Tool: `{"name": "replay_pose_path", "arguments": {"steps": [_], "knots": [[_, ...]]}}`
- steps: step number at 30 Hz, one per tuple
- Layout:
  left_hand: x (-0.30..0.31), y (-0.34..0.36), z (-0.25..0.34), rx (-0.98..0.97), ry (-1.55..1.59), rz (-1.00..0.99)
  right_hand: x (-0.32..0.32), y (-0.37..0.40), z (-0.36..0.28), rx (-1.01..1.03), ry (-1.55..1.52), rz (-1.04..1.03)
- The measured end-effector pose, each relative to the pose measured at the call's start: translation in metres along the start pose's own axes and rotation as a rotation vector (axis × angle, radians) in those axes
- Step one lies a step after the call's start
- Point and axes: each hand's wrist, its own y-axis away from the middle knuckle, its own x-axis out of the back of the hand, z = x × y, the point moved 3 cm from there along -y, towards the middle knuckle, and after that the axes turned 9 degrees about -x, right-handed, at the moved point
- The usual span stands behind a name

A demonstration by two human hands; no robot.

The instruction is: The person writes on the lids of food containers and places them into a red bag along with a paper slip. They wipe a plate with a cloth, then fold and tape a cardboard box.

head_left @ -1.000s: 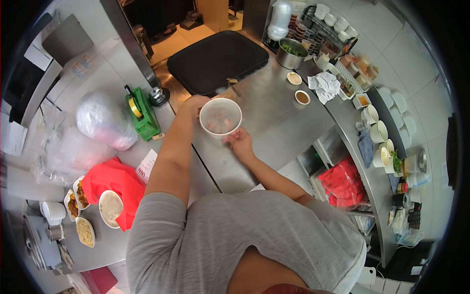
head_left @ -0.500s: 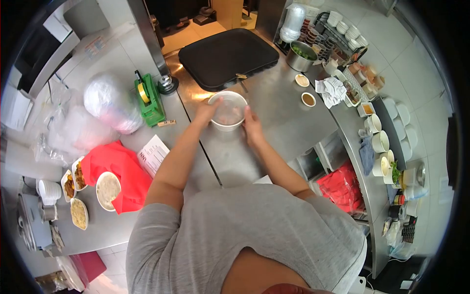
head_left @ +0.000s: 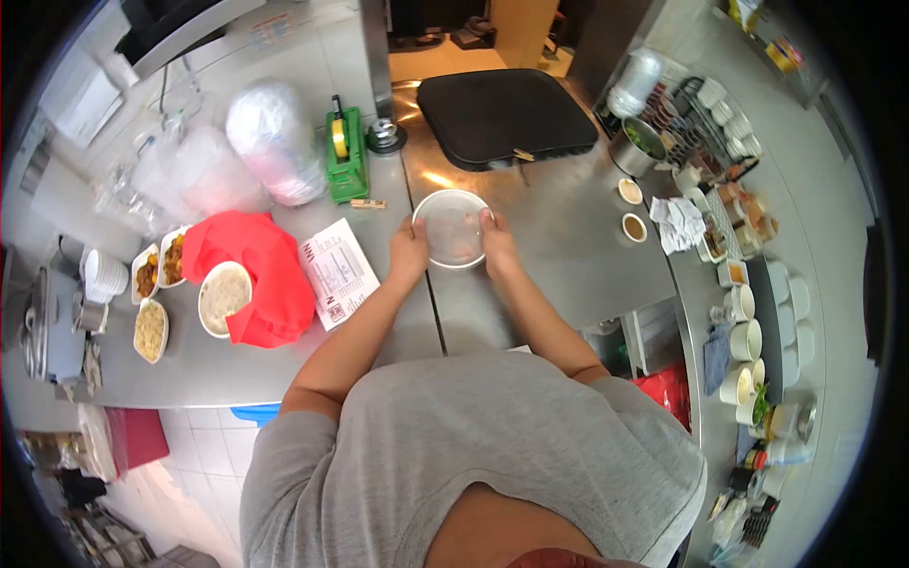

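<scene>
bowl (head_left: pixel 453 230) shifted nearer the counter seam (head_left: pixel 436 312), round top facing up, hands (head_left: pixel 409 250) pinching opposite sides

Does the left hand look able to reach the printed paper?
Probably yes: the left hand would have to release the round container, but the printed paper lies largely uncovered nearby.

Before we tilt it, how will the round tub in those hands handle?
The tub likely flexes a little: its rim looks thin. It looks smooth, so may slip, though left hand and right hand brace opposite sides. Contents could shift: pinkish bits show inside; can't tell if it's lidded.
</scene>
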Motion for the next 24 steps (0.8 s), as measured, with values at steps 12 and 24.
{"name": "replay_pose_path", "arguments": {"steps": [12, 24], "knots": [[0.082, 0.061, 0.010, 0.062, 0.097, -0.047, -0.122, -0.075, -0.096, 0.576, 0.351, -0.309], [0.123, 0.070, 0.007, -0.234, -0.052, 0.057, -0.311, -0.201, -0.090, 0.391, 1.033, -0.170]]}}
